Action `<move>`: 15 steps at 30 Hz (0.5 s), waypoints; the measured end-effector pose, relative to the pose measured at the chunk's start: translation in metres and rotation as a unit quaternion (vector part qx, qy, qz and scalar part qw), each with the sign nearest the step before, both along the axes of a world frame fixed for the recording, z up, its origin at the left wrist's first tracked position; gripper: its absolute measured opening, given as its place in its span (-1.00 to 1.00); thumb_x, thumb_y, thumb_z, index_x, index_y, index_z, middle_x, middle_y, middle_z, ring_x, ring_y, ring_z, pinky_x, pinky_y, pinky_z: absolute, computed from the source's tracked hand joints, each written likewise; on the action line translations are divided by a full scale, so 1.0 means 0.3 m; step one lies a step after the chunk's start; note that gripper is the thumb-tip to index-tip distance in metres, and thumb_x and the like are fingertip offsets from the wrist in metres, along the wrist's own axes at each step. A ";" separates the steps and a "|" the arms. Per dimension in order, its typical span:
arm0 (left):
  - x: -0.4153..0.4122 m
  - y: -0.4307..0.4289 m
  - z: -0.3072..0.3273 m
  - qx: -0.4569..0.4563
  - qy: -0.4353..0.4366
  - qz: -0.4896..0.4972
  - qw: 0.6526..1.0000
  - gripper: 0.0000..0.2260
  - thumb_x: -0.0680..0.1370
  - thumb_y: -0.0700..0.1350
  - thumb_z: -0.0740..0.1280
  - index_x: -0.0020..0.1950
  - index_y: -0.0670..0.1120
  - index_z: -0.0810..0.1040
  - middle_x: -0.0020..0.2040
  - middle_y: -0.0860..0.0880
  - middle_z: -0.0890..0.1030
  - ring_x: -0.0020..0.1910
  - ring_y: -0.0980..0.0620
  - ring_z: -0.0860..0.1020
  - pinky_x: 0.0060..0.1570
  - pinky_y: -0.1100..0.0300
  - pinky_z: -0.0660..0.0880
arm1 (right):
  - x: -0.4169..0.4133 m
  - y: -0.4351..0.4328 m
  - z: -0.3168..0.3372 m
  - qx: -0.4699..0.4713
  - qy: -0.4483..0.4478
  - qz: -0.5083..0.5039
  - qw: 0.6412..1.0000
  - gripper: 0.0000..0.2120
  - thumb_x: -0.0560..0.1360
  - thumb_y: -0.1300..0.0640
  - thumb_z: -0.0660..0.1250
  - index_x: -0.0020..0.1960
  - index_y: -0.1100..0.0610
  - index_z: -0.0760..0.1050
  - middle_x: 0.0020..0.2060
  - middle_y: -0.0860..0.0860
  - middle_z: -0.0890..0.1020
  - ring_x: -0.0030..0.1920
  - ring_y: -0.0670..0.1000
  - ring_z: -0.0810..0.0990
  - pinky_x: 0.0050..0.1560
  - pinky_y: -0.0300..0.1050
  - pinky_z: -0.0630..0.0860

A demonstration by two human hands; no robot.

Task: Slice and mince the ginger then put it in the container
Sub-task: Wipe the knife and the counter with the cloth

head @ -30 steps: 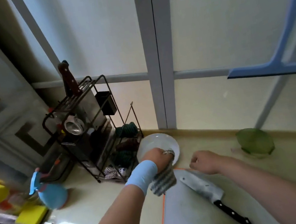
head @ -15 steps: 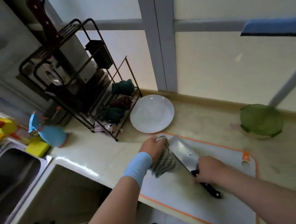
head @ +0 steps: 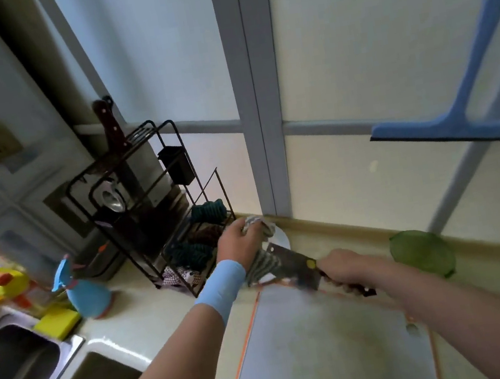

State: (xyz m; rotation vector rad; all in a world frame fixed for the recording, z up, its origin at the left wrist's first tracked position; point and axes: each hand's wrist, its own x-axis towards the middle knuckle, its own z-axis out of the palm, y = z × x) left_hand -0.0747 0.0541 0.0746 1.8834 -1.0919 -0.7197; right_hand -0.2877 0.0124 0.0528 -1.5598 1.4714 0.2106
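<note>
Cleaver [head: 294,269] in right hand [head: 341,268], fingers wrapped round the handle, blade over the far edge of the cutting board [head: 331,340]. Left hand [head: 239,245] grips a bunched striped cloth [head: 262,267] right beside the blade, above the white plate [head: 284,239]; can't tell if they touch. Ginger: I see none on board or plate. Green container [head: 422,253] sits right of the board. Looks like a blade wipe. I'd stroke spine to edge, cloth thick between fingers and steel, knife steady, tip away from my wrist.
</note>
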 end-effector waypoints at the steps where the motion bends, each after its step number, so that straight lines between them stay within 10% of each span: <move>1: -0.001 -0.015 0.030 -0.026 -0.012 -0.008 1.000 -0.80 0.57 0.05 0.27 -0.04 -0.02 0.63 -0.12 -0.04 0.65 -0.08 -0.07 0.59 0.03 0.03 0.54 | 0.006 -0.019 0.035 0.025 -0.030 -0.041 0.998 -0.75 0.53 -0.03 0.10 -0.21 0.10 0.39 -0.43 0.03 0.41 -0.54 -0.02 0.32 -0.46 -0.25 0.25; 5: -0.044 -0.049 0.086 -0.055 -0.172 -0.165 0.970 -0.72 0.61 0.09 0.24 0.13 0.01 0.66 0.20 0.09 0.52 0.08 0.06 0.53 0.11 0.19 0.44 | 0.041 -0.062 0.194 0.058 -0.131 -0.121 0.982 -0.76 0.57 0.06 0.05 -0.21 0.11 0.35 -0.46 -0.02 0.33 -0.54 -0.07 0.22 -0.53 -0.29 0.15; 9: -0.093 -0.050 0.076 -0.181 -0.387 -0.262 0.865 -0.71 0.58 0.05 0.22 0.16 0.01 0.67 0.26 0.01 0.58 0.17 -0.10 0.55 0.15 0.04 0.52 | 0.077 -0.087 0.314 0.044 -0.166 -0.126 0.977 -0.70 0.59 0.04 0.03 -0.25 0.11 0.36 -0.49 -0.01 0.35 -0.56 -0.07 0.20 -0.55 -0.30 0.13; 15: -0.072 -0.049 0.092 -0.190 -0.411 -0.274 0.849 -0.56 0.64 0.05 0.04 0.50 -0.02 0.34 0.48 0.01 0.38 0.46 -0.04 0.34 0.40 0.01 0.32 | 0.086 -0.093 0.444 0.015 -0.182 -0.118 0.976 -0.78 0.52 0.08 0.11 -0.27 0.11 0.38 -0.48 -0.01 0.33 -0.54 -0.06 0.17 -0.52 -0.29 0.11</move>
